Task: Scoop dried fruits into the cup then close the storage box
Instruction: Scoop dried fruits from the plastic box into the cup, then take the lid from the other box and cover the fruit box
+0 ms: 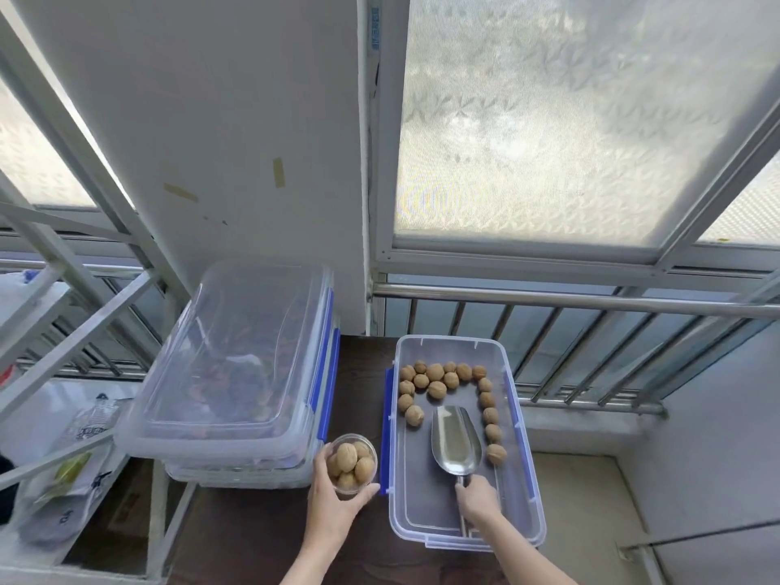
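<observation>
An open clear storage box (523, 470) with blue clips stands on the dark table; several walnuts (437, 375) line its far end and right side. My right hand (479, 498) grips the handle of a metal scoop (456, 441) that lies empty inside the box, its mouth toward the walnuts. Left of the box, my left hand (335, 506) holds a small clear cup (352, 462) filled with several walnuts. The cup stands just outside the box's left wall.
A clear lid (236, 352) rests on stacked closed boxes at the left, beside the cup. The dark table (253, 538) runs toward me. A metal railing (591, 306) and frosted window stand behind; a metal rack with bags fills the far left.
</observation>
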